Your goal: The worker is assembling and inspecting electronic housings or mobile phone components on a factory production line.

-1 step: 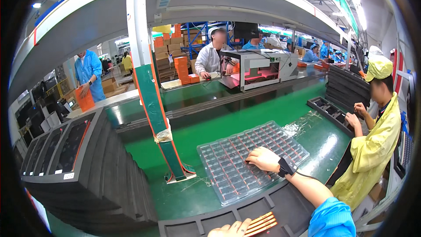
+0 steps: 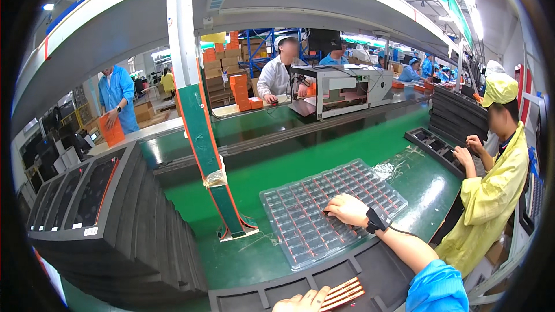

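Observation:
My left hand (image 2: 302, 301), at the bottom edge, is closed on several thin flat strips (image 2: 342, 294) with orange-red edges, fanned out to the right. Under them is a black foam tray (image 2: 277, 289) with compartments. Further forward lies a clear plastic tray (image 2: 298, 254) divided into many small cells, with rows of thin orange-red edges showing in it. My right hand (image 2: 347, 209), with a black band on the wrist, rests over the middle of that tray. Its fingers are bent together and point down into the cells; whatever is between the fingertips is hidden.
A tall stack of black foam trays (image 2: 133, 225) stands at the left. A green and white post (image 2: 199, 127) rises from the green bench (image 2: 231, 266). At the right, a person in yellow (image 2: 491, 190) works over another foam tray (image 2: 433, 147). A boxy machine (image 2: 347, 92) stands behind.
The strips in my left hand have tilted slightly, and that hand has shifted a little to the left. My right hand stays in place. The pink glow inside the machine has gone out.

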The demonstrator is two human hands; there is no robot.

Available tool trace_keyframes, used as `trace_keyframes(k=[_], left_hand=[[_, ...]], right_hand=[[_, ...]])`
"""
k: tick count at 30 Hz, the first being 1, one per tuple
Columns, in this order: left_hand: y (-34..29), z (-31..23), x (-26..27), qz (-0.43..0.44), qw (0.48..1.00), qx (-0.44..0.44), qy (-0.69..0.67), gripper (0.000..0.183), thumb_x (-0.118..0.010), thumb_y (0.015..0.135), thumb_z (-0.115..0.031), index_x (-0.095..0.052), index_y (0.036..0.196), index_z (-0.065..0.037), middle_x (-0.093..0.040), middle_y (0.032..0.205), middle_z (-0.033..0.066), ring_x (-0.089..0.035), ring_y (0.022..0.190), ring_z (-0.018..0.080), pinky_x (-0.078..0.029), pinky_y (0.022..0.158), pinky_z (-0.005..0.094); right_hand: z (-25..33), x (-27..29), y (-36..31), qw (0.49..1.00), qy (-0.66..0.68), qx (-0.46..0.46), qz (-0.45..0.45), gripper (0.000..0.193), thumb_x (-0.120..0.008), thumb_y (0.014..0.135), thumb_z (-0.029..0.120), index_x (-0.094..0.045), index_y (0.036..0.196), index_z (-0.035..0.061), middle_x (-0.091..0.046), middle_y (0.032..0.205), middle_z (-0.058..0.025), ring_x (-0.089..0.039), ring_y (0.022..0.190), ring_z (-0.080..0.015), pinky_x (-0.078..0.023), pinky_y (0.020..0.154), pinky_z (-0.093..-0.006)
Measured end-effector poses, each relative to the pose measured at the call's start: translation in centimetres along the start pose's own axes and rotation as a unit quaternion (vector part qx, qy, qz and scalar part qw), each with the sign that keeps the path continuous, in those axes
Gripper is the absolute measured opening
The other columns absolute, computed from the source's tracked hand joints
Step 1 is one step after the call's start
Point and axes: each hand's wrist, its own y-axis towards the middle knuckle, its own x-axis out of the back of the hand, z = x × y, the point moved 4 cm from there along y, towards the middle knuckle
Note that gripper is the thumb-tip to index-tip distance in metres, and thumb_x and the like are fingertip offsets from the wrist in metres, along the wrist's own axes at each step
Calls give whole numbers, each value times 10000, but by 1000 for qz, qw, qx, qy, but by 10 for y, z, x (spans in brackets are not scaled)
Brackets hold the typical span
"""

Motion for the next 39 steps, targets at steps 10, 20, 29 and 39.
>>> trace_keyframes(k=[10, 20, 29, 39], left_hand=[[0, -1, 2, 10, 1000, 0, 1, 637, -717, 846, -375, -546, 1341, -11, -647, 995, 113, -657, 762, 263, -542, 645, 355], [0, -4, 4, 22, 1000, 6, -4, 645, -724, 844, -387, -544, 1342, -19, -655, 1039, 118, -668, 799, 270, -551, 676, 357], [1, 0, 3, 14, 1000, 3, -6, 651, -734, 832, -370, -539, 1341, -16, -649, 1035, 118, -662, 779, 270, -548, 669, 356], [0, -1, 2, 22, 1000, 5, -7, 663, -728, 841, -385, -533, 1351, -9, -648, 1057, 132, -659, 794, 282, -548, 678, 366]], right_hand=[[-2, 1, 2, 998, 17, -28, -46, 167, -613, 862, 93, -697, 1001, 54, -667, 925, -95, -640, 912, -303, -497, 870, -396], [-11, -10, 13, 994, -46, -55, -87, 158, -685, 895, 226, -768, 1005, 149, -708, 952, 23, -628, 965, -178, -449, 865, -340], [-14, -12, 21, 999, -27, -28, -19, 173, -671, 901, 216, -692, 1004, 79, -663, 940, -68, -642, 939, -258, -477, 851, -383], [-17, -9, 26, 994, -14, -48, -95, 132, -632, 895, 116, -671, 1001, 48, -667, 932, -89, -639, 939, -298, -498, 845, -412]])
